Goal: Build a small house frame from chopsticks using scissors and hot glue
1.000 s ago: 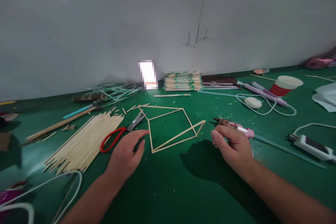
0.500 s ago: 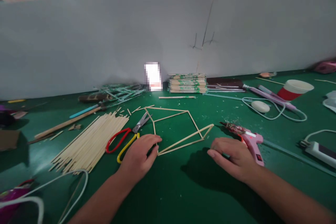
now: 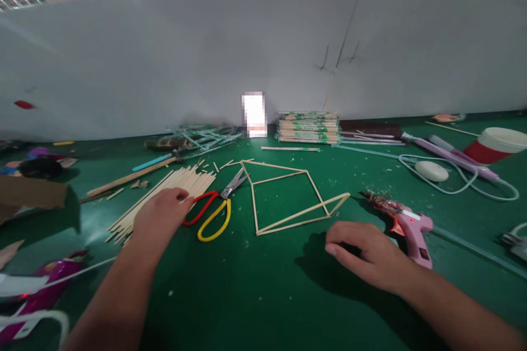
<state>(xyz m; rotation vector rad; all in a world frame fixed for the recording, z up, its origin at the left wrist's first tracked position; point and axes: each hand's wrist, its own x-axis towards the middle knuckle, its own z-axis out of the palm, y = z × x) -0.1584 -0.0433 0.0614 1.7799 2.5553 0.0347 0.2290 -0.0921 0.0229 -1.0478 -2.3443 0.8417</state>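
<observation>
My left hand [image 3: 158, 219] is over the pile of thin wooden sticks [image 3: 193, 180], its fingers loosely bent with a gap at the thumb. No stick shows in its grasp, and its underside is hidden. Scissors [image 3: 214, 219] with one red and one yellow handle lie open just right of it. A frame of joined sticks [image 3: 254, 208] rests in the middle, one corner raised at the right. My right hand [image 3: 362, 252] hovers by that corner, curled, thumb and fingers slightly apart, holding nothing visible. Beside it lies a pink glue gun [image 3: 411, 225], nozzle pointing left.
Wrapped stick bundles [image 3: 308, 129] and a bright, blurred-out screen [image 3: 254, 114] stand against the grey partition [image 3: 185, 55]. A red and white cup [image 3: 494, 145] and a cable with a white oval piece [image 3: 431, 171] are at right. A purple tool [image 3: 53, 285] and cardboard [image 3: 33, 192] lie left.
My left hand has left the stick frame and moved left over the scissors to the stick pile. My right hand stays near the glue gun. The view has turned slightly left.
</observation>
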